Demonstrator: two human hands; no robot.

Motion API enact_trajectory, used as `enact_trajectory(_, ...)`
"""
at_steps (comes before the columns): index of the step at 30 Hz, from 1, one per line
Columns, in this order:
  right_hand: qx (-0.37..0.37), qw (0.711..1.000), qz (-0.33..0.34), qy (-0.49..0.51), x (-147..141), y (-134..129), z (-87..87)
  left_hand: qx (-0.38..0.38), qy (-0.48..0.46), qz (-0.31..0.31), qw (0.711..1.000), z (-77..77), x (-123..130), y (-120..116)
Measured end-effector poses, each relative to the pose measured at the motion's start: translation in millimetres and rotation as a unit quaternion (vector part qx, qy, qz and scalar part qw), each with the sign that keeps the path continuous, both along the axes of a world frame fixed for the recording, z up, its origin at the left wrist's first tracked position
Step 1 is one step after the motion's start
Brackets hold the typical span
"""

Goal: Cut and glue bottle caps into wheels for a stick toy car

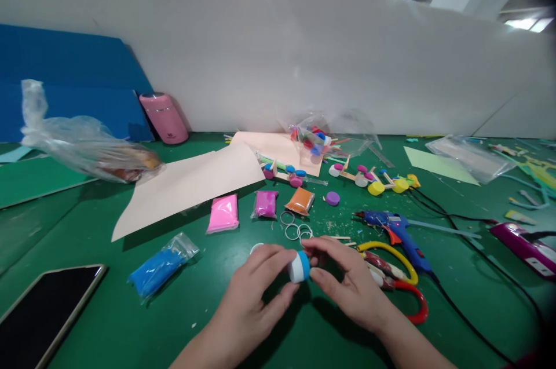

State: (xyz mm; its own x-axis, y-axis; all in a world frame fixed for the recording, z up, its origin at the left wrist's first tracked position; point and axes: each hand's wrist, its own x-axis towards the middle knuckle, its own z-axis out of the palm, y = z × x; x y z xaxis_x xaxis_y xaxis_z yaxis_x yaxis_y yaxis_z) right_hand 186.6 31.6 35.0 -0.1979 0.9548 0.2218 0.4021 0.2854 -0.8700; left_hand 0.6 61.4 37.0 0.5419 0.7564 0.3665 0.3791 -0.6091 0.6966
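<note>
A small white and blue cap-like piece [299,267] is held up over the green table [174,322] between both hands. My left hand [260,288] pinches its white side between thumb and fingers. My right hand [347,282] has thumb and fingertips closed at its blue side. Several thin clear rings [292,232] lie just beyond the fingers, and a purple cap [332,198] rests farther back. Packets of pink [223,214], magenta [265,204] and orange [300,201] material lie beyond my left hand. A blue packet [158,270] is at the left.
A blue glue gun [402,230] with a black cord and scissors [410,285] with yellow and red handles lie right. Small wheeled stick models [365,178] stand behind. A phone [47,311], paper sheets [191,186], a plastic bag [91,146] and a pink bottle [165,120] occupy the left.
</note>
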Motion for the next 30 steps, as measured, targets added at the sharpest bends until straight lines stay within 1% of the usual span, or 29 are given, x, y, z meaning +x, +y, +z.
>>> enact_trajectory(4, 0.012, 1.0, 0.009, -0.015, -1.6, 1.2, 1.0, 0.03, 0.015, -0.01, 0.999, -3.5, -1.1, -0.9)
enact_trajectory(8, 0.017, 1.0, 0.011, -0.017, -2.6, 0.0, 2.0, 0.055, 0.023, -0.005, 0.998, -3.3, -1.1, -1.3)
enact_trajectory(14, -0.003, 1.0, 0.017, 0.009, -5.1, -0.9, 4.4, 0.051, 0.026, -0.024, 0.998, -0.1, -1.1, -3.0)
enact_trajectory(18, -0.009, 1.0, 0.025, 0.016, -6.3, -0.2, 6.2, 0.047, 0.028, -0.023, 0.998, -2.1, -1.2, -3.5)
enact_trajectory(22, -0.008, 1.0, 0.019, 0.023, -7.0, -0.3, 5.6, 0.052, 0.023, -0.028, 0.998, -3.3, -0.7, -4.2)
enact_trajectory(27, -0.004, 1.0, 0.018, 0.022, -6.7, -0.5, 5.2, 0.002, -0.018, -0.019, 1.0, -0.5, -1.1, -4.9)
enact_trajectory(30, 0.012, 1.0, 0.016, 0.011, -6.6, 0.0, 5.4, -0.064, -0.063, -0.022, 0.996, 1.8, -1.3, -3.7)
